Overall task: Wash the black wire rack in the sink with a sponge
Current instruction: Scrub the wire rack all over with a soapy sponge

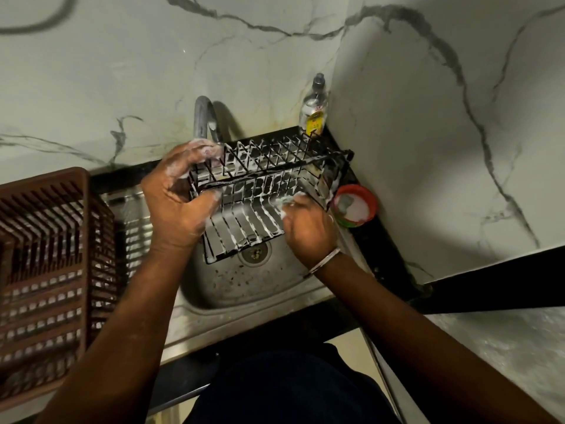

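The black wire rack (pixel 275 173) is held tilted above the sink (pixel 232 289), its left end gripped by the curled fingers of the left hand (pixel 180 203). A sponge (pixel 286 202), largely hidden, is pinched by the right hand (pixel 305 228) against the foam-coated wires. Soaping is judged well advanced; rinsing remains.

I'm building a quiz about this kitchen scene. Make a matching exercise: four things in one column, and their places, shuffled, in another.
Things: 1 wire rack; 2 bottle; 3 red tub; 4 brown basket.
Places: A left of the sink; B back corner against the wall; C gripped by the left hand above the drain; D on the counter right of the rack.
Pairs: 1-C, 2-B, 3-D, 4-A.
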